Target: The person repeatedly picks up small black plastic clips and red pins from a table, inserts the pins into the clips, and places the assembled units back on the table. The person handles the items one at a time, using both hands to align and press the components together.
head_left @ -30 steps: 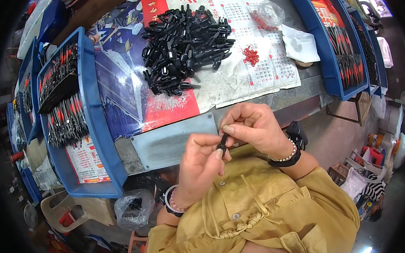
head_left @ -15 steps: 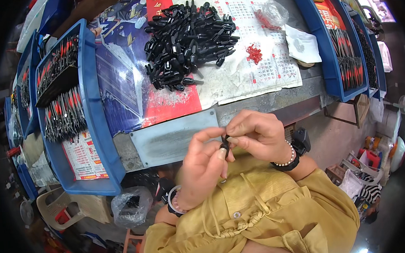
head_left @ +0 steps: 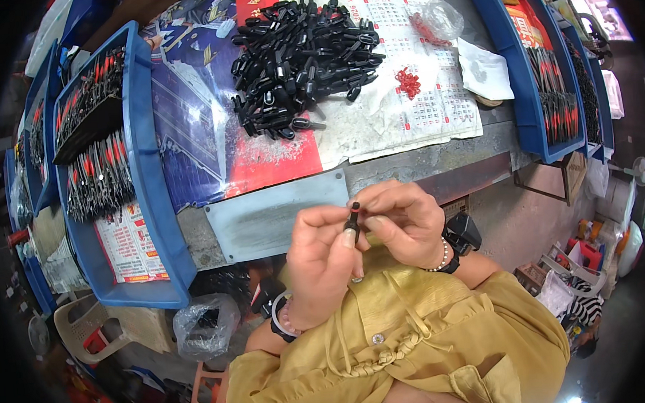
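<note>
Above my lap, my left hand [head_left: 324,256] pinches a small black plastic part [head_left: 354,225] between thumb and fingers. The part stands nearly upright, with a bit of red near its top end. My right hand [head_left: 405,225] is closed too, its thumb and forefinger at the upper end of the same part. On the table beyond lies a big heap of similar black plastic parts [head_left: 297,60]. To the right of the heap is a small pile of tiny red pieces [head_left: 407,85].
A pale metal plate [head_left: 276,218] lies at the table's near edge. Blue bins [head_left: 140,174] of black-and-red parts stand at the left, and another blue bin [head_left: 514,67] at the right. A clear plastic bag [head_left: 441,21] and white paper [head_left: 485,70] lie at the far right.
My right fingers have eased slightly off the part's middle to its upper end. The part now stands more upright, and red shows near its top.
</note>
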The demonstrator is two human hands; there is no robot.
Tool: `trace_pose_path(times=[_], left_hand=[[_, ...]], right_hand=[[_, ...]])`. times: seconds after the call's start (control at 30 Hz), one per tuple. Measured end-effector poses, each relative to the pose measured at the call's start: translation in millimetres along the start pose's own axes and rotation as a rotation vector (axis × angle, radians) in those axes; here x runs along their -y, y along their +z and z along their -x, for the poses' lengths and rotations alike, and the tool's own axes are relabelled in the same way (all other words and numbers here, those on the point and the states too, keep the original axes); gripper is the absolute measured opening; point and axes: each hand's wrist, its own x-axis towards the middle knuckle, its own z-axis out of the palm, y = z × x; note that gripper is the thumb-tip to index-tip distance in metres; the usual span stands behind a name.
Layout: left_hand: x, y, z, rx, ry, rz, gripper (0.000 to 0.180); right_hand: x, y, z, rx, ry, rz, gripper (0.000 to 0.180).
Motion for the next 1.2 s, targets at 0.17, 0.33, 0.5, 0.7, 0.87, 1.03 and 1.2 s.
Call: trace_pose_path(times=[0.17,0.33,0.5,0.7,0.87,1.03,1.2], left_hand=[[-1,-4,0,0.028,0.012,0.06,0.03],[0,-9,-1,0.075,0.043,0.047,0.03],[3,-12,2,0.06,0.075,-0.037,0.03],[12,-14,4,0.051,0.227,-0.01,0.024],[25,-9,3,-0.185,0.376,-0.051,0.035],[27,-13,2,-0.295,0.475,-0.177,0.028],[25,-16,0,-0.277,0.339,-0.024,0.016]], right_hand=[[-2,-7,-6,0.094,-0.124,0.228,0.016],[-2,-8,-6,0.111,-0.139,0.28,0.015],[-3,-5,-7,0.109,-0.218,0.291,0.017],[0,-1,-8,0.135,-0.22,0.222,0.016],[4,7,-10,0.192,-0.246,0.218,0.015],[1,15,-14,0.256,-0.4,0.286,0.017],[4,13,-15,0.333,-0.282,0.329,0.015]])
